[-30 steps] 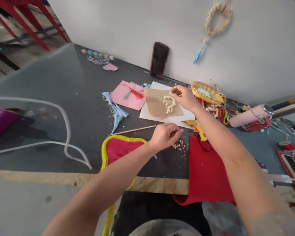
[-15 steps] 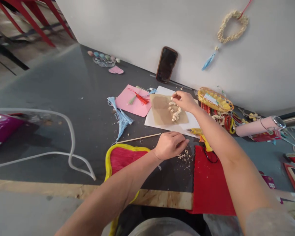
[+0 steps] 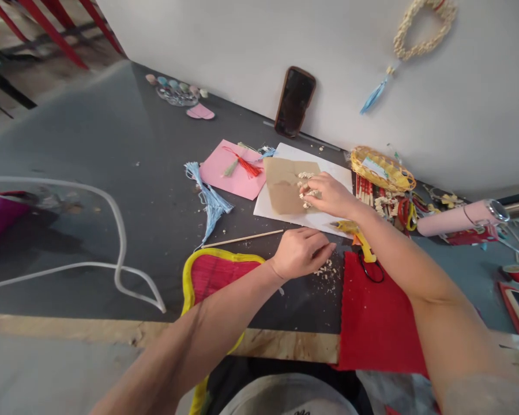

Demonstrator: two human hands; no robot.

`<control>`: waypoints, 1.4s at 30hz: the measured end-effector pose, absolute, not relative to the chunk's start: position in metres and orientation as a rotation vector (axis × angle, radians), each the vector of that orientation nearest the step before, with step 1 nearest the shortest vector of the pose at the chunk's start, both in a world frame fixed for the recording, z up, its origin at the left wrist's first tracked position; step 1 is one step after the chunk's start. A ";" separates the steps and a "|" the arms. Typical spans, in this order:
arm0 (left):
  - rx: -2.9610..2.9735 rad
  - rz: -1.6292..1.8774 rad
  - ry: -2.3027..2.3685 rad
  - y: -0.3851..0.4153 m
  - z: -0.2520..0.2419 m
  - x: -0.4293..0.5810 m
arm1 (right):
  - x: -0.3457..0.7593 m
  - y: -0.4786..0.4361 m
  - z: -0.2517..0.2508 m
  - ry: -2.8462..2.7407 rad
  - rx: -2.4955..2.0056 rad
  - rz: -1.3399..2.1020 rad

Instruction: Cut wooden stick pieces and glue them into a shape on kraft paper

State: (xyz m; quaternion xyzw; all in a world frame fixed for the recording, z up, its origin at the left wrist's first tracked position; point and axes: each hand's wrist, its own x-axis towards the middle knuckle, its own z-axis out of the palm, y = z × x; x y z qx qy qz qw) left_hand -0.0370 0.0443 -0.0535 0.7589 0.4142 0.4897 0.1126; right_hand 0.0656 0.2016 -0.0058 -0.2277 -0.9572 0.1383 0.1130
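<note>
My right hand [image 3: 331,194] is over a brown sheet [image 3: 283,187] with its fingertips drawn together at a curve of small cream-coloured pieces [image 3: 305,174]. Part of that curve is hidden by the fingers. Under the brown sheet lies white paper [image 3: 268,211]. My left hand [image 3: 303,252] rests on the dark table, fingers curled in; what they may hold does not show. Beside it are scattered pale bits [image 3: 326,270] and a thin wooden stick [image 3: 242,239]. A yellow glue gun [image 3: 358,237] lies below my right forearm.
Blue tassels [image 3: 214,204] and a pink card [image 3: 236,178] lie left of the papers. A phone [image 3: 294,102] leans on the wall. To the right are a wicker basket [image 3: 383,168], a pink flask [image 3: 458,218] and red cloth [image 3: 378,323]. A white cable [image 3: 119,242] loops at left.
My right hand has moved down from the upper end of the curve of pieces to its right side, covering more of it. My left hand stays put. The view has shifted slightly.
</note>
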 end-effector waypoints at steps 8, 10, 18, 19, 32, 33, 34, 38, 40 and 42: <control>2.244 1.463 1.238 0.045 -0.056 -0.036 | 0.060 0.186 -0.019 -2.819 -0.705 0.362; 2.247 1.480 1.244 0.046 -0.056 -0.035 | 0.055 0.184 -0.020 -2.829 -0.703 0.352; 2.276 1.468 1.276 0.046 -0.055 -0.036 | 0.052 0.210 -0.005 -2.784 -0.843 0.391; 2.280 1.463 1.279 0.047 -0.055 -0.036 | 0.053 0.215 -0.003 -2.776 -0.905 0.338; 2.262 1.449 1.292 0.048 -0.059 -0.036 | 0.036 0.218 -0.015 -2.870 -1.252 0.026; 2.261 1.451 1.294 0.048 -0.059 -0.036 | 0.037 0.220 -0.013 -2.820 -1.241 0.040; 2.260 1.450 1.295 0.048 -0.059 -0.036 | 0.040 0.223 -0.010 -2.748 -1.233 0.071; 2.260 1.423 1.294 0.049 -0.059 -0.035 | 0.048 0.238 0.000 -2.452 -1.183 0.284; 2.255 1.417 1.294 0.049 -0.059 -0.035 | 0.048 0.242 -0.001 -2.437 -1.183 0.325; 2.248 1.418 1.297 0.049 -0.059 -0.035 | 0.045 0.243 -0.005 -2.499 -1.203 0.307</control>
